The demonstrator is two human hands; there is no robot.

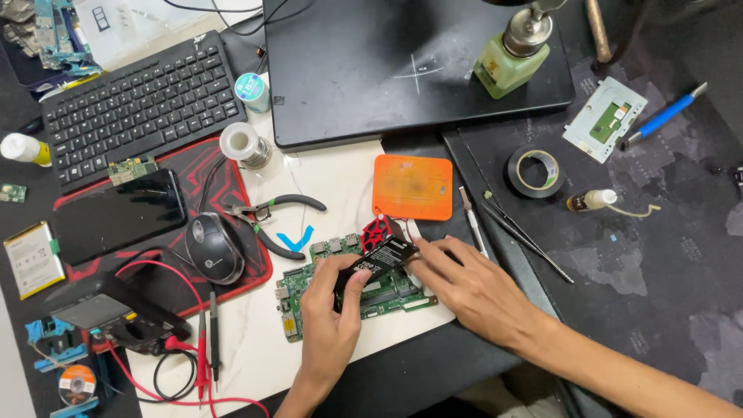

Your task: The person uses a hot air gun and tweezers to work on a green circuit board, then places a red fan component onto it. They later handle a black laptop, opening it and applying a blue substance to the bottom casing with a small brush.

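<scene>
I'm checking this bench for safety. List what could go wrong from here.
1. Both hands, left hand and right hand, pinch the black card tilted over the green circuit board; pressing it at an angle might strain its slot.
2. The board lies near the edge of the white mat, so a push could slide it off.
3. The red probe leads lie loose close to the left wrist and could snag.

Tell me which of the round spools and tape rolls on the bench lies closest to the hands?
The silver solder spool, just above the mouse. The black tape roll lies farther right, the blue-labelled spool farther up by the keyboard, and the orange one bottom-left.
</scene>
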